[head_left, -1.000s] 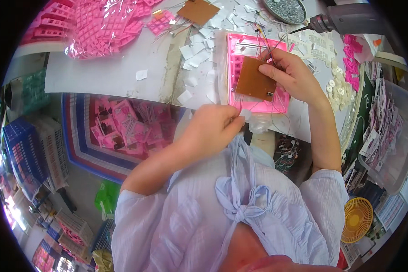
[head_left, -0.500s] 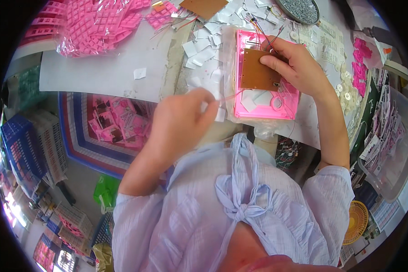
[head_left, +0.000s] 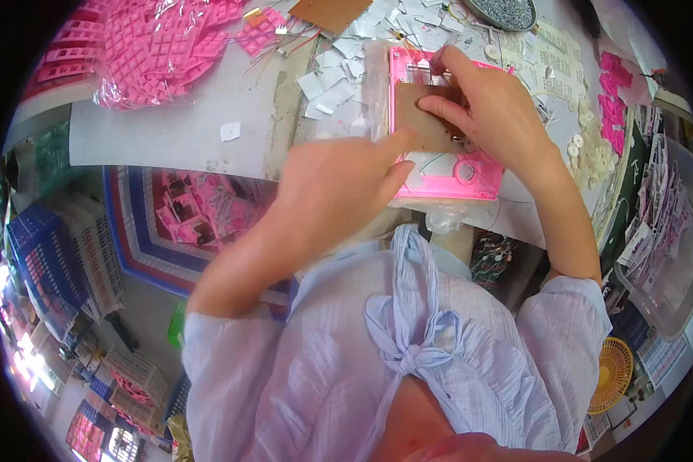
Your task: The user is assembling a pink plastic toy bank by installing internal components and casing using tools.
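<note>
A brown circuit board (head_left: 425,138) lies over a pink plastic tray-like case (head_left: 458,190), with thin wires at its upper edge. My right hand (head_left: 500,108) grips the board, thumb on its face and fingers bent behind its upper right edge. My left hand (head_left: 343,173), slightly blurred, reaches the board's left edge. Its index finger stretches onto the board, and the thumb is apart below; I see nothing between them. A round ring (head_left: 467,171) shows in the lower part of the case. Clear plastic wrap (head_left: 445,217) sticks out under the case.
White paper pieces (head_left: 335,88) are scattered left of the case. Bagged pink parts (head_left: 158,54) lie at the far left, a bowl of screws (head_left: 508,11) at the back. Below the table edge, a striped basket (head_left: 142,246) holds pink pieces. White discs (head_left: 581,150) lie to the right.
My left hand has moved right, from beside the case to the board's left edge, and its pinched fingers have spread. My right hand still holds the board, its fingers more bent.
</note>
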Demonstrator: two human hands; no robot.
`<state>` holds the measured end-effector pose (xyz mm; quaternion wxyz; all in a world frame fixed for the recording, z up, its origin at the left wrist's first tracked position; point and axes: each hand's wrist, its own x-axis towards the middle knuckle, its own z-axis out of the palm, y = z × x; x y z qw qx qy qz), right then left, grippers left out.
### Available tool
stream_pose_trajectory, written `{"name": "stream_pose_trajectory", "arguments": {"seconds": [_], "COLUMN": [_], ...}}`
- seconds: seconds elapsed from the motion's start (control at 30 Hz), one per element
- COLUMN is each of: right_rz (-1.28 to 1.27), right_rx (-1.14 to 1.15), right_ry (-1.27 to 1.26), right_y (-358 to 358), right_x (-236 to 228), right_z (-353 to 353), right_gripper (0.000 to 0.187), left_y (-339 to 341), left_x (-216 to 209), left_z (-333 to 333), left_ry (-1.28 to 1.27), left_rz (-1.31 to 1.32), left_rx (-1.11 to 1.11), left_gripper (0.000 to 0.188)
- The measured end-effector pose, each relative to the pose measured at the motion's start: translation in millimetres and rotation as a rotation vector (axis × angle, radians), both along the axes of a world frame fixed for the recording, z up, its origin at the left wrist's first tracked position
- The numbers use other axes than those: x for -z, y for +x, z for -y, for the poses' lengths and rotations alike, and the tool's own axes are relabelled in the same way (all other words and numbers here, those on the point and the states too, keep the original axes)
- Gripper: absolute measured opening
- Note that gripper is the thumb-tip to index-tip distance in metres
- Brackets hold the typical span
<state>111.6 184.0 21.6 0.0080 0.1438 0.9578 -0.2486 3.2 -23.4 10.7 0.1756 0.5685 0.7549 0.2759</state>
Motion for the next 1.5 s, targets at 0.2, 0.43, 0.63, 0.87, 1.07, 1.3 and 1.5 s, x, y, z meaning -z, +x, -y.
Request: {"name": "stream_pose_trajectory", "arguments": {"seconds": [0.2, 0.43, 0.63, 0.87, 1.07, 1.3, 1.5], "right_rz": [-0.357, -0.055, 0.008, -0.393, -1.075, -0.928, -0.981], "right_rx": [-0.015, -0.218, -0.279, 0.121, -0.095, 0.269, 0.304], "right_ry": [0.311, 0.286, 0.354, -0.293, -1.005, -0.534, -0.349], "right_y": [25.7, 60.9, 53.9, 75.1, -2.1, -26.3, -10.7], "right_x": [5.2, -1.1, -7.6, -38.0, -94.6, -81.8, -74.4], "right_z": [12.2, 37.5, 36.0, -37.5, -116.5, -105.6, -85.2], "right_gripper": [0.038, 0.049, 0.048, 0.028, 0.048, 0.038, 0.030], "left_y": [1.4, 2.3, -12.0, -12.6, -40.4, -52.8, -16.7], "left_x": [1.2, 3.0, 2.2, -5.8, -22.5, -83.4, -154.3], "left_z": [-9.3, -10.6, -14.9, -22.4, -60.1, -163.3, -205.2], "left_ry": [-0.114, -0.096, -0.094, -0.145, -0.125, 0.540, 0.603], "left_rz": [-0.252, -0.277, -0.267, -0.208, 0.151, 0.576, 0.214], "left_rx": [0.158, 0.194, 0.258, 0.280, 0.313, -0.108, 0.091], "left_gripper": [0.036, 0.035, 0.032, 0.029, 0.024, 0.041, 0.058]}}
